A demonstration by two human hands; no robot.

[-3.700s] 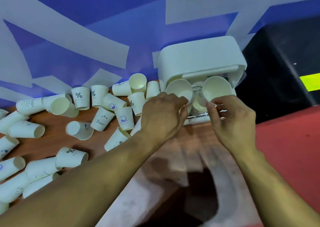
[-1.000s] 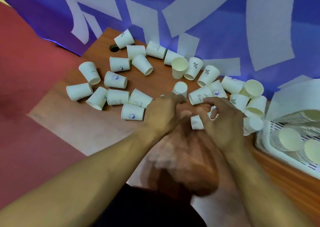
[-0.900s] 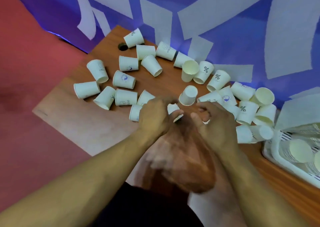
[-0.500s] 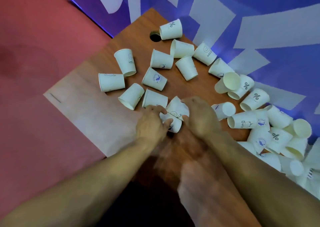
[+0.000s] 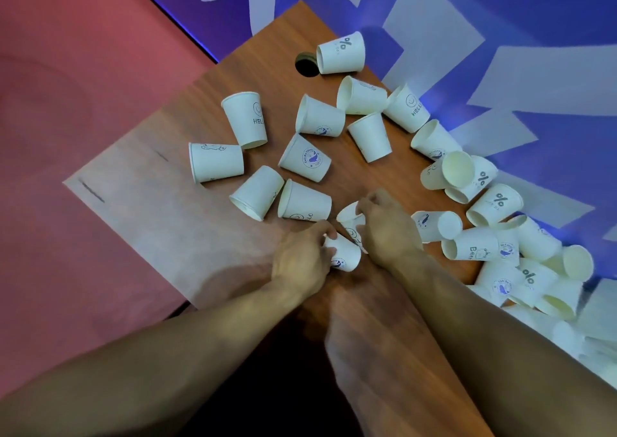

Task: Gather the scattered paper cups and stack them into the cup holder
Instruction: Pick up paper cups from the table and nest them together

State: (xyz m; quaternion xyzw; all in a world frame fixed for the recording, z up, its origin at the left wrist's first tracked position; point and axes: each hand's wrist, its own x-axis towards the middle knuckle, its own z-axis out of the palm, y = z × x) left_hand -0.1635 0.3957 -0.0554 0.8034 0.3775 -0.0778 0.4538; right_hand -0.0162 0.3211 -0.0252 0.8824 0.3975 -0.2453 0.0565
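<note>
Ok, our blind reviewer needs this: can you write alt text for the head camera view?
Two bare hands meet over a brown wooden table, the left hand gripping a white paper cup with a blue logo and the right hand gripping a second white paper cup. Many more white printed paper cups lie scattered across the table beyond them.

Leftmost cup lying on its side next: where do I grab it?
Probably span the leftmost cup across its side wall near the mouth, coming from above-left: it lies on its side, wider mouth pointing left, with neighbouring cups only on its right.
</note>
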